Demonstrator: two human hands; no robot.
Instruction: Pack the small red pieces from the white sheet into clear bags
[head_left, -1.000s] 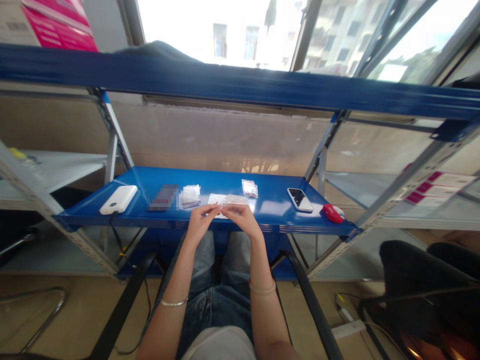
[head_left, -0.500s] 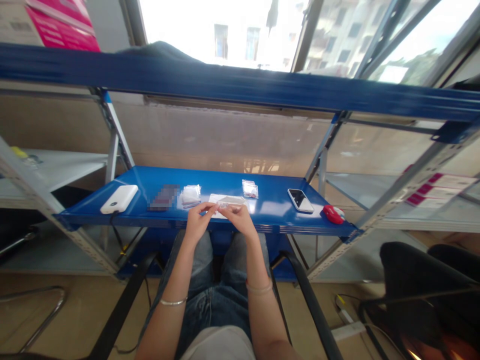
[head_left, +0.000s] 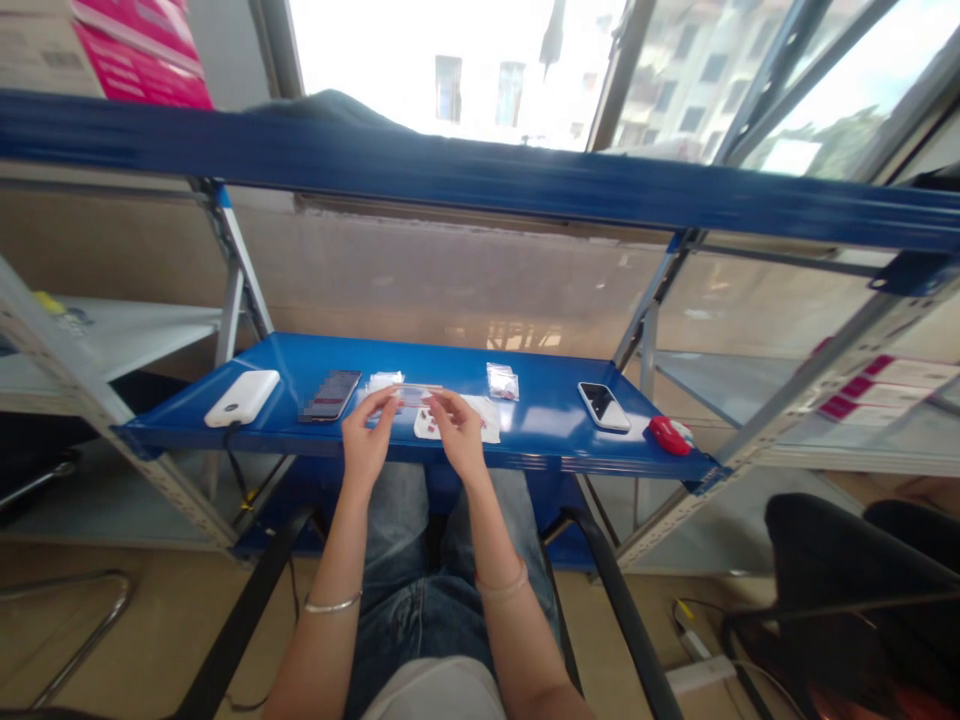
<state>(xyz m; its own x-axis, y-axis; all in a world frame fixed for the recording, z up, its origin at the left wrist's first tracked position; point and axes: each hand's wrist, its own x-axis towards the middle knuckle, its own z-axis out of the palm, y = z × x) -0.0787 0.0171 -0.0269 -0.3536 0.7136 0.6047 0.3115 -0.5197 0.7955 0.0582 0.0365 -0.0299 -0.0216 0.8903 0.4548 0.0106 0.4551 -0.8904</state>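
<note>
Between my two hands a small clear plastic bag [head_left: 414,397] is stretched sideways above the shelf's front. My left hand [head_left: 367,432] pinches its left end, thumb against fingers. At the other end my right hand [head_left: 459,430] closes on it in the same way. Under and beside my right hand lies a white sheet [head_left: 489,424] with several small dark red pieces on it. Just behind my left fingers a pile of small bags [head_left: 385,379] is partly hidden. Farther back to the right are small filled clear bags [head_left: 502,382].
On the blue shelf [head_left: 540,440] a white power bank [head_left: 242,398] with a cable and a dark phone [head_left: 334,396] lie left. A white-framed phone [head_left: 603,406] and a red-and-white object [head_left: 670,436] lie right. A blue beam [head_left: 480,180] crosses above. Chair armrests flank my legs.
Both hands have moved left and risen a little, with the bag now spread out between them. The white sheet and its red pieces show more than before.
</note>
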